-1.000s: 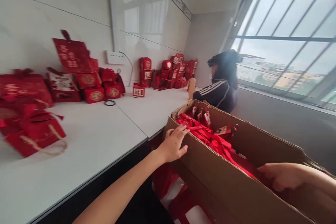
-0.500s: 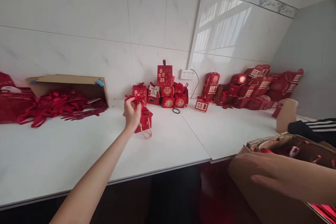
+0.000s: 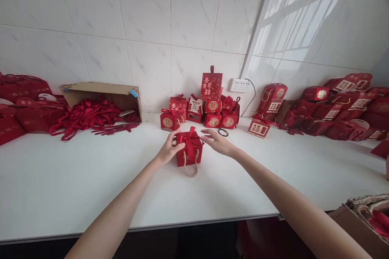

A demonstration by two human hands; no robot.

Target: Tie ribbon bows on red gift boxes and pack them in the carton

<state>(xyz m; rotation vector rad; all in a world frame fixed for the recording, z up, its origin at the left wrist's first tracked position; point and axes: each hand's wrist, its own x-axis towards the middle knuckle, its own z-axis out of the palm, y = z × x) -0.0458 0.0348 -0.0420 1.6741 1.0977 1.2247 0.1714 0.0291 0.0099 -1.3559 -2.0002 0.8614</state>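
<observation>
A red gift box (image 3: 190,156) with a red ribbon bow (image 3: 191,141) on top and a twisted rope handle (image 3: 191,172) hanging in front stands on the white table (image 3: 146,194). My left hand (image 3: 172,145) is at its left side, thumb and fingers apart, the thumb by the bow. On the right, my right hand (image 3: 217,141) is spread with its fingertips close to the box's upper corner; whether they touch it is unclear. Just behind my left hand sits a small red box with a round gold emblem (image 3: 167,122).
Stacked red boxes (image 3: 212,85) stand along the wall, near a black ring (image 3: 223,132) and a power strip (image 3: 240,85). A cardboard box (image 3: 100,88) of red ribbons (image 3: 88,115) lies left. Red boxes (image 3: 331,109) pile up right, above an open carton (image 3: 349,220).
The view has turned left. My right hand has come from the carton to the rope-handled box. My left hand has moved from the emblem box's top to the rope-handled box's left side.
</observation>
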